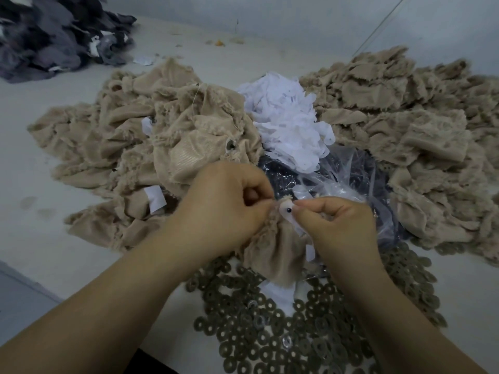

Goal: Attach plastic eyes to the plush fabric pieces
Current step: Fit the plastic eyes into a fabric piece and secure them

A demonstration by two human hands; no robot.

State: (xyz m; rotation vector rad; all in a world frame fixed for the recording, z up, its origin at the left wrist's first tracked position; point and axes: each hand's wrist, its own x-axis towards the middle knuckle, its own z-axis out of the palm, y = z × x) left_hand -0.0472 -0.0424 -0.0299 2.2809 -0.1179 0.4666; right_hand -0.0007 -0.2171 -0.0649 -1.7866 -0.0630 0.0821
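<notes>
Your plush piece [278,247] hangs btwn both hands just above the desk [81,103], long axis running roughly vertical in the view: top edge bunched at your fingertips, bottom edge draping toward you onto the washers [270,333]. The plastic eye [288,210] sits at the top of the piece, w/ a white disc around a small dark centre that faces up toward the camera. Your left hand [224,209] comes in from lower left, forearm angled up and right, back of hand up, fingers curled w/ thumb and forefinger pinching the fabric just left of the eye. Your right hand [337,225] comes in from lower right, forearm angled up and left, fingers curled, fingertips pinching at the eye's right edge; can't tell if they hold the eye itself or the fabric beside it. Behind the hands lies a clear plastic bag [348,182] of dark parts, touching a heap of white scraps [286,117]. Beige plush piles sit left [135,136] and right [405,125] of it. A dark grey fabric pile [54,33] is well apart, far left corner.
</notes>
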